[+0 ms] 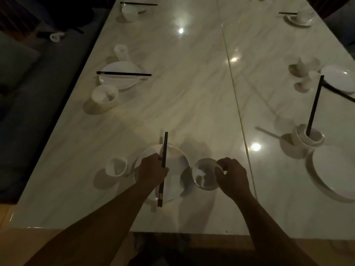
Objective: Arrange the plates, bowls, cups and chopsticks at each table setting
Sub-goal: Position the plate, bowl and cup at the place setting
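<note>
Low centre of the frame: white plate on the pale marbled tabletop, with a pair of black chopsticks laid lengthwise over it, tips toward the top of the frame, butt ends past the near rim. Left hand on the plate, fingers closed around the chopsticks at mid-length. Just right of the plate, a small white bowl, nothing visible inside, gripped at its right rim by the right hand. Left of the plate, a white cup, tilted or on its side, mouth toward the camera; contents not discernible. Left middle of the frame: second plate with chopsticks laid crosswise over it, a bowl just below it in the frame and an upright cup above it. Upper left: another cup beside chopsticks resting across dishes too dim to separate. Upper right: cup on a saucer, chopsticks at its left. Right edge: stacked cups with a single chopstick standing slanted inside, a large plate just below, and further up two small cups beside another plate. All crockery plain white and glossy; lighting dim, with bright lamp reflections on the tabletop.
</note>
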